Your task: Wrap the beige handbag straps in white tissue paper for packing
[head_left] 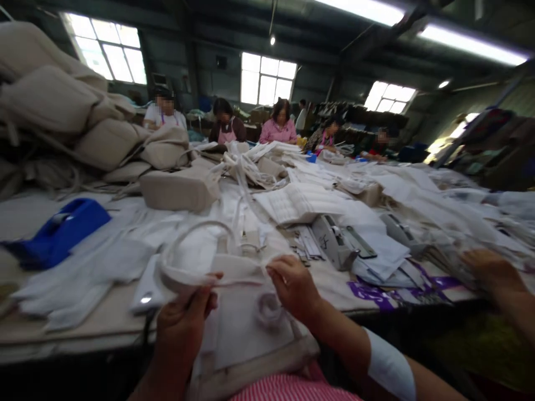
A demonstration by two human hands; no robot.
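My left hand (186, 320) is closed on a white looped strap (169, 267), which arches up over the table. Fingers and thumb of my right hand (295, 284) are pinched together at the end of a thin white strip (240, 264) that stretches between my two hands. What exactly the strip is made of is blurred. Below it lie a white sheet (234, 334) and a small round white roll (270, 310), close to my right wrist. A pale beige fabric piece (267, 359) hangs at the table's edge, against my striped clothing.
A blue tape dispenser (67, 231) stands left, and a grey metal dispenser (334, 242) right of centre. Beige bags (54, 103) are heaped at the left. White sheets (301, 200) cover the middle. A co-worker's hand (493, 273) is at the right; several people sit opposite.
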